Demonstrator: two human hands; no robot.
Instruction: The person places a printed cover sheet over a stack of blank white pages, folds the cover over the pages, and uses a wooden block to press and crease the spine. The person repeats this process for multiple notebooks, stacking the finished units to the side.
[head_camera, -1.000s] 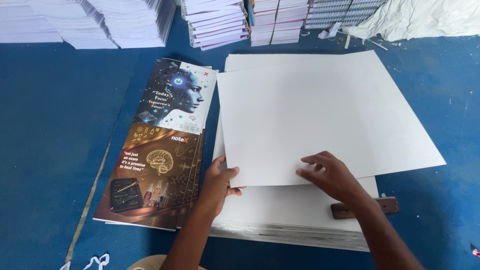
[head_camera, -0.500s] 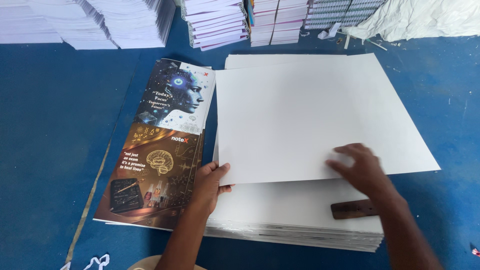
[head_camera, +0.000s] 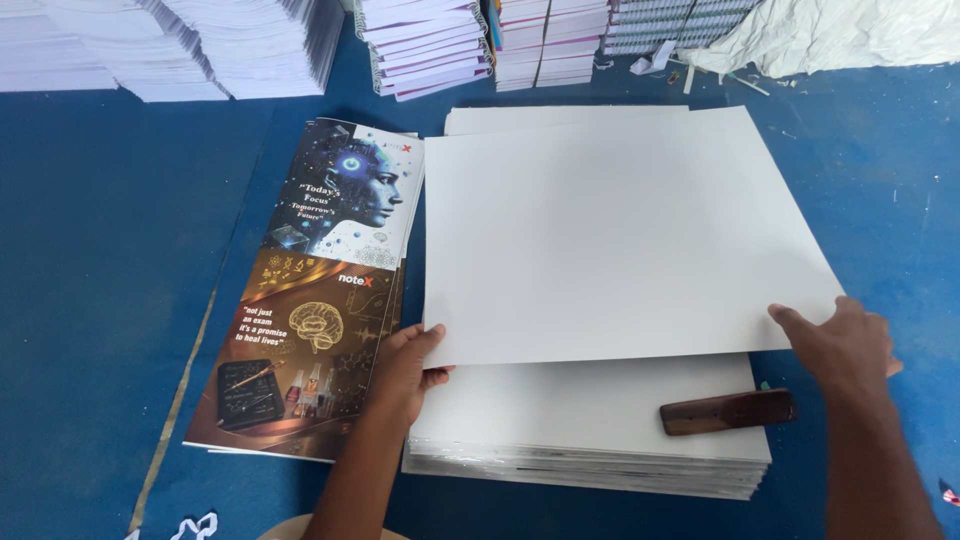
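A large white sheet (head_camera: 620, 235) lies lifted and slightly askew on top of a thick stack of white sheets (head_camera: 580, 440). My left hand (head_camera: 405, 365) grips the sheet's near left corner. My right hand (head_camera: 845, 345) holds its near right corner, fingers over the edge. A dark brown wooden tool (head_camera: 727, 411) rests on the stack just below the right hand. To the left lies a pile of printed covers (head_camera: 320, 300) showing a blue head picture and a golden brain picture.
The blue floor cloth (head_camera: 100, 280) spreads all around. Stacks of white paper (head_camera: 190, 45) and spiral-bound notebooks (head_camera: 425, 45) line the far edge. A crumpled white sack (head_camera: 840, 30) sits at the far right. A thin stick (head_camera: 175, 410) lies left of the covers.
My right hand slid along the sheet's near edge from the middle out to the right corner. The top sheet shifted a little. My left hand stayed at the left corner.
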